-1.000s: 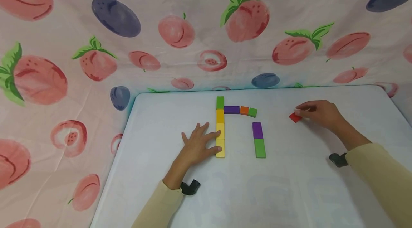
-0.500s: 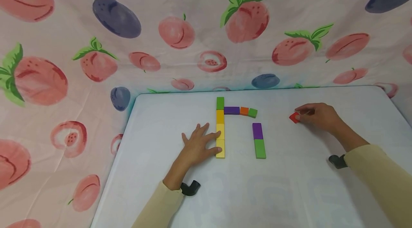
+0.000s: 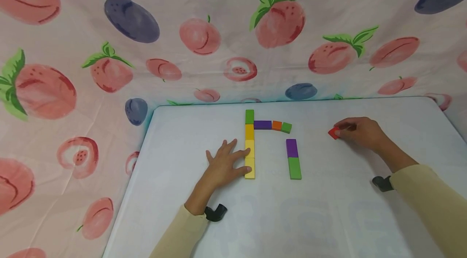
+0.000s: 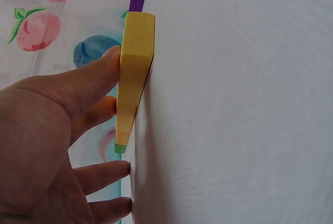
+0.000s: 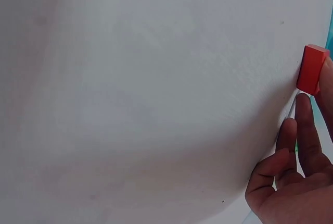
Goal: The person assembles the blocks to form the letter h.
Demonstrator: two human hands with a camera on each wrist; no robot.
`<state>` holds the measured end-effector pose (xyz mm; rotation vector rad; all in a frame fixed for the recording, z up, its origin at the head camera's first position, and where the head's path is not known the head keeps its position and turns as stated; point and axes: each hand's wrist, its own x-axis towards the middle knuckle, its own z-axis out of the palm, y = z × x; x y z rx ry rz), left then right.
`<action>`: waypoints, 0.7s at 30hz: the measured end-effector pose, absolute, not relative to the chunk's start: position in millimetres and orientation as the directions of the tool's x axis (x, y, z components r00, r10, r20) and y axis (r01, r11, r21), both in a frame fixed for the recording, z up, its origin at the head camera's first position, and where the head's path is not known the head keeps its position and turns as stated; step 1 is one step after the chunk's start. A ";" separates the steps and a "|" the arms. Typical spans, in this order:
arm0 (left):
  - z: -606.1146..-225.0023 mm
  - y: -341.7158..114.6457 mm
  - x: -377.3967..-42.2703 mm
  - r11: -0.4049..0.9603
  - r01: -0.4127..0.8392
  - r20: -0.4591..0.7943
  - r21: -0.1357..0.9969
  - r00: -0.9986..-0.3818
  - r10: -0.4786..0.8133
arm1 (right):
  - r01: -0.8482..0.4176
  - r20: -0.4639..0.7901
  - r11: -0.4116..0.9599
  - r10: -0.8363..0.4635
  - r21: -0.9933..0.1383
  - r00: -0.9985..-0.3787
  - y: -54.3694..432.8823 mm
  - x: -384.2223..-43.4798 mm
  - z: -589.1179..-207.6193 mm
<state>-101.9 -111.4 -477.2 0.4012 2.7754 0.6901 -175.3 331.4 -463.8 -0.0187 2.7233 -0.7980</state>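
Note:
In the head view, my left hand point(image 3: 220, 165) lies with spread fingers beside a column of yellow blocks point(image 3: 249, 148), thumb and index fingertips resting on the lower two. The left wrist view shows the thumb against the near yellow block point(image 4: 136, 60). A green block point(image 3: 249, 116) tops the column. On the right, my right hand point(image 3: 365, 131) pinches a small red block point(image 3: 332, 133) at the board's surface, turned cornerwise. In the right wrist view the thumb presses this red block point(image 5: 312, 69), and the other fingers are bent below it.
A purple block point(image 3: 262, 124), an orange block point(image 3: 277, 125) and a green block point(image 3: 286, 127) run right from the column. Below them stand another purple block point(image 3: 292, 148) and a green block point(image 3: 294, 168), end to end. All lie on a white board point(image 3: 328, 217) before a fruit-print cloth point(image 3: 219, 3).
My right hand has lowered slightly, its thumb shifting down along the red block, which stays in nearly the same spot. The left hand and the other blocks have not moved.

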 end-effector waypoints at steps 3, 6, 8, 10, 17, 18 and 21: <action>-476.8 -111.2 -101.8 0.850 0.201 -0.179 0.488 -0.929 0.323 | 0.074 -0.273 0.839 -0.091 -0.539 -0.958 332.1 -174.8 -464.0; -476.5 -111.0 -101.6 0.851 0.201 -0.180 0.486 -0.929 0.322 | 0.074 -0.259 0.832 -0.085 -0.550 -0.962 332.7 -174.5 -464.7; -476.4 -110.9 -101.6 0.851 0.202 -0.178 0.485 -0.930 0.322 | 0.070 -0.248 0.827 -0.086 -0.558 -0.965 332.9 -174.0 -465.0; -476.6 -110.9 -101.7 0.852 0.203 -0.177 0.482 -0.930 0.322 | 0.070 -0.241 0.823 -0.083 -0.564 -0.967 332.9 -173.7 -465.7; -477.1 -110.7 -101.8 0.853 0.204 -0.176 0.480 -0.930 0.321 | 0.089 -0.248 0.807 -0.073 -0.584 -0.966 331.9 -171.8 -467.3; -477.0 -110.7 -101.8 0.852 0.203 -0.177 0.482 -0.930 0.321 | 0.088 -0.245 0.807 -0.072 -0.584 -0.967 331.7 -171.6 -467.4; -477.0 -110.8 -101.6 0.851 0.203 -0.176 0.484 -0.930 0.322 | 0.087 -0.237 0.807 -0.067 -0.585 -0.969 330.8 -170.8 -467.3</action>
